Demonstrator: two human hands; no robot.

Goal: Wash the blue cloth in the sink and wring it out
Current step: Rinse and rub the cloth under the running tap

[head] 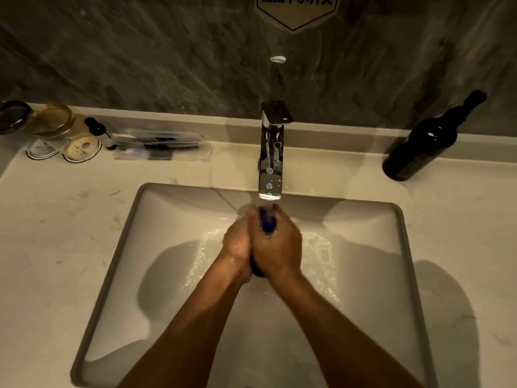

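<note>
The blue cloth (267,221) is bunched up and pressed between my two palms, just under the chrome tap's spout (270,191). Only a narrow blue strip shows at the top between my hands, and a dark bit pokes out at the wrists. My left hand (237,242) and my right hand (279,247) are clasped together around it, both wet. They hover over the white rectangular sink (173,236), near its back wall. Water spreads and ripples on the basin floor around my hands.
A chrome tap (272,141) stands behind the basin. A dark bottle (422,144) stands on the counter at the right. Glass jars (53,120), a small pump bottle (98,128) and packaged toiletries (159,145) sit at the back left. A dark stone wall rises behind.
</note>
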